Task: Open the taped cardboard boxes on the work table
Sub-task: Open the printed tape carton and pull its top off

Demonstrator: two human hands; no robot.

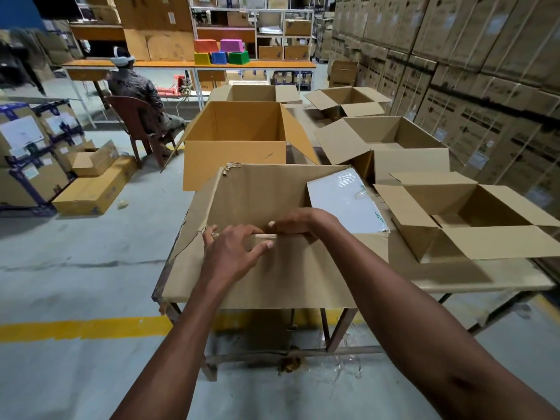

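Observation:
A brown cardboard box point(266, 195) stands at the near left corner of the work table point(472, 283), its far flap upright and its near flap point(288, 277) folded down toward me. My left hand point(233, 253) rests on the near flap at its fold, fingers spread, thumb on the rim. My right hand point(300, 222) curls over the same near rim, just right of the left hand, gripping the edge. A white plastic-wrapped sheet point(345, 201) leans inside the box at the right.
Several opened boxes stand on the table: a large orange-brown one point(236, 147) behind, a tan one point(391, 144) at the right and another point(472, 219) near right. A person sits on a chair point(133, 122) at the left. Stacked cartons point(485, 71) line the right wall.

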